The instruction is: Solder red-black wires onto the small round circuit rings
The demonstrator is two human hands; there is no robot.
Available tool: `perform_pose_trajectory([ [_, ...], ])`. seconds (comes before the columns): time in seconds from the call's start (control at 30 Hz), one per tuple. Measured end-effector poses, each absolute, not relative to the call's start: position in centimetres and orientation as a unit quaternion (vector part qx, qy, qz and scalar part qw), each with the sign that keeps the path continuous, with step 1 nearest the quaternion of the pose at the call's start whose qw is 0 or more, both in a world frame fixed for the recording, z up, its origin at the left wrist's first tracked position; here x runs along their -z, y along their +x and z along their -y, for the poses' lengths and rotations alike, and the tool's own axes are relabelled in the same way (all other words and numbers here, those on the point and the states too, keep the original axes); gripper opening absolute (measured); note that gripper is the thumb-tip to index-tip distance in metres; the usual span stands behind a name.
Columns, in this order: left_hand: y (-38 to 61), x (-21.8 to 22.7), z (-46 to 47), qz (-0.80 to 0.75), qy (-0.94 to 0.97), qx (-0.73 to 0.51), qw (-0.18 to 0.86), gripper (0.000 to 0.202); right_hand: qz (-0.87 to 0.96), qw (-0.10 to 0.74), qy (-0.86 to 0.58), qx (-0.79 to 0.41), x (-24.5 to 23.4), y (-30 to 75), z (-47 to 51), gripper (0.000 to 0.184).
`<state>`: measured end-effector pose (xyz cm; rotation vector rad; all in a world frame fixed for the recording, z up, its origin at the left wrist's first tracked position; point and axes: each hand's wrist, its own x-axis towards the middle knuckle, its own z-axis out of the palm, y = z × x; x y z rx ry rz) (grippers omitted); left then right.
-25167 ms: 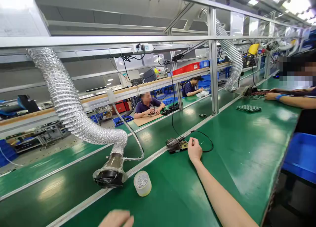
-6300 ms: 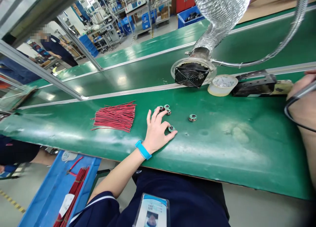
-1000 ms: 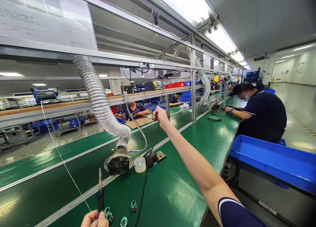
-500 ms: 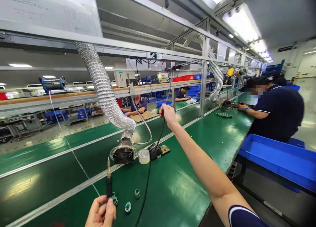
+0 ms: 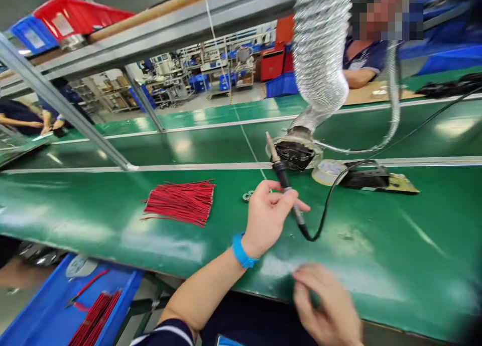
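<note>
My left hand (image 5: 266, 218), with a blue wristband (image 5: 243, 253), grips a soldering iron (image 5: 281, 175) in closed fingers. Its metal tip points up and away, in front of the fume fan (image 5: 297, 152). A black cable (image 5: 324, 213) loops from the iron's lower end off to the right. Small round green parts (image 5: 247, 196) lie just beyond the left hand, partly covered by it. My right hand (image 5: 327, 303) is over the near table edge, slightly blurred. Its fingers are bent with a gap to the thumb, and nothing shows in them.
A bundle of red wires (image 5: 179, 203) lies left on the green bench (image 5: 376, 265). A tape roll (image 5: 328, 171) and a black holder (image 5: 367, 176) stand right of the fan. Below left is a blue tray (image 5: 41, 306) with pliers and wires. A co-worker's arm (image 5: 359, 78) is behind.
The view has turned left and down, bringing the red wires and blue tray into sight. My right hand has left the raised cable and come down near the table edge. My left hand keeps the soldering iron.
</note>
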<state>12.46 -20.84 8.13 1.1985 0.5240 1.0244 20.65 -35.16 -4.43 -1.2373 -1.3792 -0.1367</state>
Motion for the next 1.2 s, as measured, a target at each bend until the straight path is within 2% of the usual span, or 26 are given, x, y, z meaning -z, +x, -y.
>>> perform_pose_trajectory([
  [0.07, 12.9, -8.7, 21.6, -0.223, 0.529, -0.435, 0.694, 0.051, 0.609, 0.585, -0.536, -0.014, 4.7, 17.6, 33.9, 0.021],
  [0.13, 13.2, -8.8, 22.6, -0.227, 0.528, -0.397, 0.716, 0.054, 0.537, 0.634, -0.555, -0.037, 4.2, 17.4, 31.8, 0.043],
  [0.23, 13.7, -8.3, 23.8, -0.249, 0.546, -0.358, 0.715, 0.054, 0.455, 0.723, -0.52, -0.003, 3.3, 19.9, 29.3, 0.072],
  [0.3, 13.9, -7.6, 24.2, -0.266, 0.571, -0.354, 0.692, 0.051, 0.455, 0.754, -0.473, 0.017, 2.9, 21.4, 28.6, 0.079],
  [0.43, 14.1, -6.8, 24.5, -0.283, 0.632, -0.343, 0.634, 0.041, 0.453, 0.761, -0.465, 0.004, 2.3, 22.4, 28.1, 0.069],
  [0.53, 13.7, -7.2, 24.6, -0.281, 0.707, -0.339, 0.554, 0.028, 0.432, 0.766, -0.476, -0.011, 2.0, 22.6, 28.1, 0.062],
  [0.6, 12.8, -7.6, 24.7, -0.28, 0.763, -0.339, 0.474, 0.025, 0.442, 0.751, -0.49, -0.017, 1.7, 23.2, 28.1, 0.054],
  [0.67, 11.5, -7.4, 24.7, -0.288, 0.819, -0.338, 0.364, 0.034, 0.457, 0.741, -0.491, -0.015, 1.4, 24.2, 28.3, 0.05],
  [0.73, 9.7, -6.4, 24.4, -0.298, 0.86, -0.333, 0.245, 0.041, 0.464, 0.746, -0.477, -0.005, 1.1, 25.3, 28.6, 0.05],
  [0.83, 6.9, -3.7, 23.3, -0.299, 0.888, -0.328, 0.123, 0.041, 0.457, 0.715, -0.529, 0.031, 1.0, 26.5, 29.2, 0.038],
  [0.93, 4.9, -1.3, 22.0, -0.291, 0.898, -0.315, 0.094, 0.035, 0.474, 0.628, -0.614, 0.053, 1.0, 26.7, 29.3, 0.028],
  [1.03, 4.0, 0.1, 21.4, -0.289, 0.91, -0.285, 0.089, 0.033, 0.539, 0.546, -0.639, 0.058, 1.2, 26.0, 28.4, 0.02],
  [1.2, 3.9, 0.5, 21.4, -0.268, 0.927, -0.253, 0.065, 0.028, 0.627, 0.436, -0.643, 0.054, 2.1, 25.0, 26.1, 0.024],
])
